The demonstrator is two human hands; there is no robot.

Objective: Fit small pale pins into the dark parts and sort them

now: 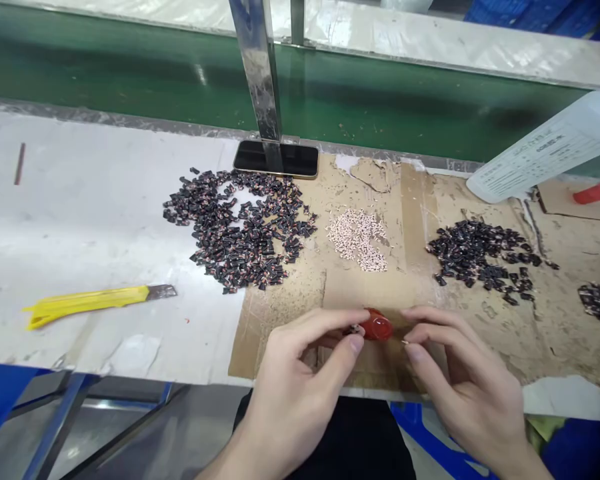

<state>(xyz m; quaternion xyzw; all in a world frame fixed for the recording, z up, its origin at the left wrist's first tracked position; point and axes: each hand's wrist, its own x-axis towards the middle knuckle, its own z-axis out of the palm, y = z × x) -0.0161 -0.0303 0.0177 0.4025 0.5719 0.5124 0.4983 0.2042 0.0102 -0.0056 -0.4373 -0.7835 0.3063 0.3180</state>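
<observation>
My left hand (315,363) is closed in a pinch on a small black part (353,329) with a coppery end. Just past its fingertips a shiny red plastic piece (380,327) with a round end stands out; whether the index finger touches it I cannot tell. My right hand (460,373) pinches a tiny pale piece (405,342) between thumb and fingertips, a little to the right of the red piece. Beyond both hands is a heap of small pinkish pieces (356,235). Loose black parts (245,233) like the held one are heaped at the left.
More black parts lie in a pile (480,253) at right and a smaller group (599,301) at the far right. A yellow utility knife (90,303) has its blade out. A phone (276,159) rests by the metal post (260,73). A white bottle (545,147) leans, near a red tip (595,193).
</observation>
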